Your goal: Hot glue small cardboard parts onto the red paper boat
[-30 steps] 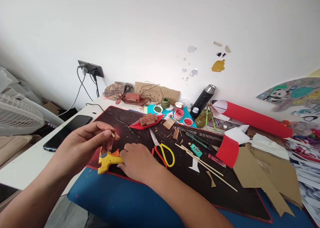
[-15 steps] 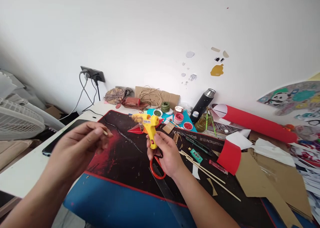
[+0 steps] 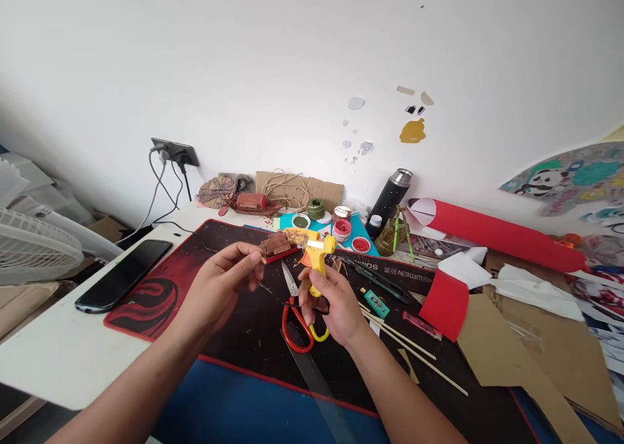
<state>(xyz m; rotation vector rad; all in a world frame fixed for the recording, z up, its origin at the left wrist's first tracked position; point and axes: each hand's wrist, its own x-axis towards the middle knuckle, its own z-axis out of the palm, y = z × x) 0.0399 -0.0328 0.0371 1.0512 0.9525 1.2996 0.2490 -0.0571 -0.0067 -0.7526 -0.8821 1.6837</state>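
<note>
My right hand (image 3: 337, 304) is wrapped round the grip of a yellow hot glue gun (image 3: 318, 254), whose stained nozzle points left. Facing that nozzle, my left hand (image 3: 227, 281) pinches a small pale stick piece (image 3: 264, 260) between thumb and fingertips; most of it is hidden. A small brown and red cardboard piece (image 3: 275, 244) lies on the dark mat behind the fingertips. Below the glue gun are scissors (image 3: 298, 348) with a red handle loop and a yellow one, beside a long flat ruler-like strip (image 3: 312, 372).
At left lies a black phone (image 3: 124, 272). Open paint jars (image 3: 342, 229) and a black flask (image 3: 390, 197) stand at the back. To the right are thin wooden sticks (image 3: 414, 350), a green cutter (image 3: 377, 280), red paper (image 3: 444, 304) and cardboard sheets (image 3: 502, 350).
My left hand has moved right, bringing the stick piece close to the glue gun's nozzle. The glue gun has shifted slightly right and down. The phone and scissor blades now show more fully.
</note>
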